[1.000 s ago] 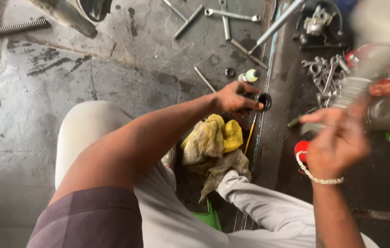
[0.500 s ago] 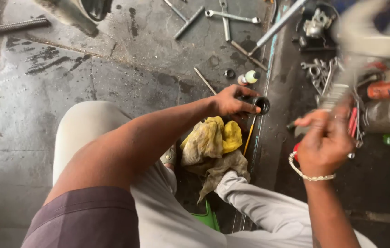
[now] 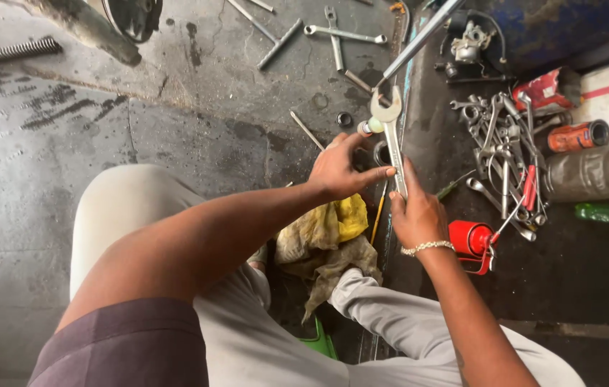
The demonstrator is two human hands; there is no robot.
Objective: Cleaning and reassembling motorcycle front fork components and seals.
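Closest to me are my own knees in pale trousers [image 3: 390, 315], and between them a crumpled yellow rag [image 3: 326, 233] on the stained concrete floor [image 3: 175, 136]. Just above the rag my two hands meet.

What could go wrong, as I judge it: the spanner [image 3: 392, 143] is long and I hold it only near its lower end, so its open head could swing or slip out of my grip and drop onto the small parts below (the floor here looks oily, which would not help). My left fingertips also lie right beside the shank and could get pinched if it twists.

My right hand [image 3: 419, 215] is closed around the lower shank of the spanner, holding it upright with the open jaw pointing away from me. My left hand [image 3: 340, 168] is partly open, its fingers stretched sideways so the tips touch the shank; whether the palm covers the dark ring part beneath it I cannot tell.

To the right of my wrist stands a red oil can [image 3: 470, 240]. Beyond it lies a heap of spanners [image 3: 501, 143], then an orange spray can [image 3: 577, 136]. Farther ahead, more loose wrenches [image 3: 333, 32] lie scattered on the concrete.
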